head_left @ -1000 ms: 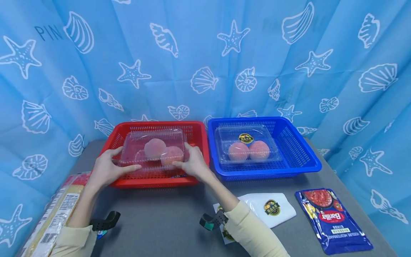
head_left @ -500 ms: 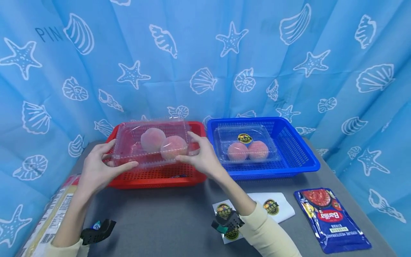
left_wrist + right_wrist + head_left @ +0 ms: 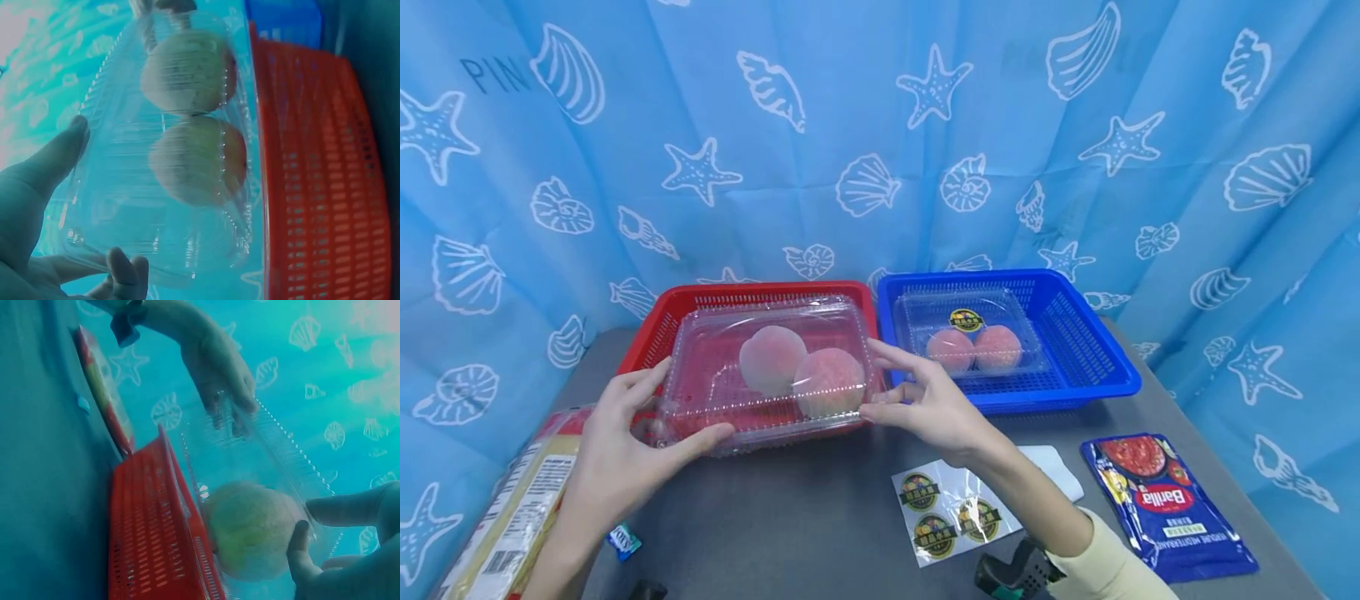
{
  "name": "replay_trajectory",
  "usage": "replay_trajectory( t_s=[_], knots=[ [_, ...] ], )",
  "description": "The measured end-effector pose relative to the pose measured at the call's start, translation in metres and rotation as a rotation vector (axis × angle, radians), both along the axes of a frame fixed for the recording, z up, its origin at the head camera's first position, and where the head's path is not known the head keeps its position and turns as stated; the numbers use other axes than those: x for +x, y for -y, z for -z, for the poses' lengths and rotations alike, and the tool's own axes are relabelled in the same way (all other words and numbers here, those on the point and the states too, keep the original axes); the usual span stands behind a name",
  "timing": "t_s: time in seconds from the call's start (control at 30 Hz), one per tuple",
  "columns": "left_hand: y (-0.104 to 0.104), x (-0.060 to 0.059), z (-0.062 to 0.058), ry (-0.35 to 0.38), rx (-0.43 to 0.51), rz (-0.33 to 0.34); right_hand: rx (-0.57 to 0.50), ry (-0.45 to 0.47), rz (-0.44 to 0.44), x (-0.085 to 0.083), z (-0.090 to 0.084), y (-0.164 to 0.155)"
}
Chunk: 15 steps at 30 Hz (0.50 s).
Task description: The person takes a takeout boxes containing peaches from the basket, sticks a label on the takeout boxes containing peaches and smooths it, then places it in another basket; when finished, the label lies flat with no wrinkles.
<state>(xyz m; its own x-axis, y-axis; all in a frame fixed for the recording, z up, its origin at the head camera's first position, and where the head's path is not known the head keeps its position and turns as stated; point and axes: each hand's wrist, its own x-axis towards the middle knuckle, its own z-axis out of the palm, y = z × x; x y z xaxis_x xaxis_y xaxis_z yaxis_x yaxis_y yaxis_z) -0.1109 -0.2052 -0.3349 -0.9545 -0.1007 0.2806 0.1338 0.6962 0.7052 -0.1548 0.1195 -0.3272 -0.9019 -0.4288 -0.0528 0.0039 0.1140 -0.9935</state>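
Both hands hold up a clear plastic clamshell box with two peaches inside, one behind the other. The left hand grips the box's left end, thumb at the near edge and fingers round the far side. At the right end the right hand pinches it between thumb and fingers. Beneath and behind the box is the red basket, partly hidden by it. In the left wrist view, the raised box appears beside the red basket.
A blue basket at right holds another clamshell box with two peaches and a round label. Nearer lie a sticker sheet, a blue Barilla pouch, a long pasta packet and a small blue-green wrapper.
Both hands have lifted the box of peaches out of the red basket and brought it nearer the person and slightly right. The right forearm has uncovered more of the sticker sheet.
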Motion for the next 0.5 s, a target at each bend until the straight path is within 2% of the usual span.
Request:
replay_trajectory(
  t_s=[0.13, 0.37, 0.5],
  knots=[
    [-0.005, 0.020, 0.005, 0.033, 0.027, -0.023, -0.103, 0.082, -0.075, 0.020, 0.003, -0.015],
    [-0.017, 0.058, 0.026, 0.069, 0.162, -0.033, -0.271, 0.166, -0.113, 0.057, 0.015, -0.033],
    [-0.025, 0.079, 0.042, 0.134, 0.147, -0.137, -0.316, 0.228, -0.151, 0.076, 0.023, -0.043]
  ],
)
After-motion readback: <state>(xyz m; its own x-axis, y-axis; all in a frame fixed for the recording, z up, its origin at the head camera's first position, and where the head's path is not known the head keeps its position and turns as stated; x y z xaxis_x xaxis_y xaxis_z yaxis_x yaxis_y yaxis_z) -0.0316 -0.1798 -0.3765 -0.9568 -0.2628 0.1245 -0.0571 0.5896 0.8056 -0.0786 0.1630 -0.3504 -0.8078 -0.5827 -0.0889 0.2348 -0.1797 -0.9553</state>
